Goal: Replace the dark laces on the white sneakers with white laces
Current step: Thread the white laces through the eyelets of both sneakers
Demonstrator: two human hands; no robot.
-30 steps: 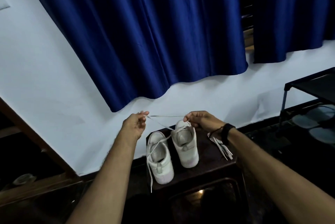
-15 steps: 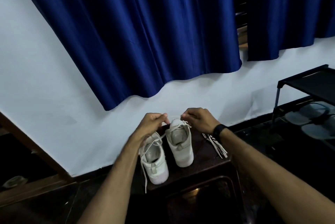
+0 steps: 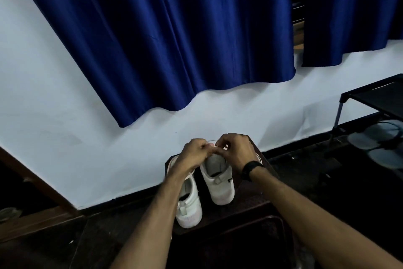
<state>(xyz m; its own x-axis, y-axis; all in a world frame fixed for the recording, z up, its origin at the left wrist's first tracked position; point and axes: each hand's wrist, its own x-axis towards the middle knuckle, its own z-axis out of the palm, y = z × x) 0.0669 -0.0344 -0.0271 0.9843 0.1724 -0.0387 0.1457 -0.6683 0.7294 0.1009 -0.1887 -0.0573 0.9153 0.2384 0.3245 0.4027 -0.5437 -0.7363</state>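
Drawn together now from a wide stretch a second ago: left hand (image 3: 194,152) and right hand (image 3: 234,152) pinching the white lace (image 3: 214,146) above the right sneaker (image 3: 218,178) near the stool's (image 3: 257,205) far edge. Probably knotting; left sneaker (image 3: 189,203) just beside it.

Dim room: blue curtains (image 3: 174,35) over a white wall (image 3: 54,105), black rack (image 3: 375,96) at right.

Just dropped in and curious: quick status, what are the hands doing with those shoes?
Left hand and right hand both pinching white lace over right sneaker. Left sneaker partly under left forearm. Nothing blocking.
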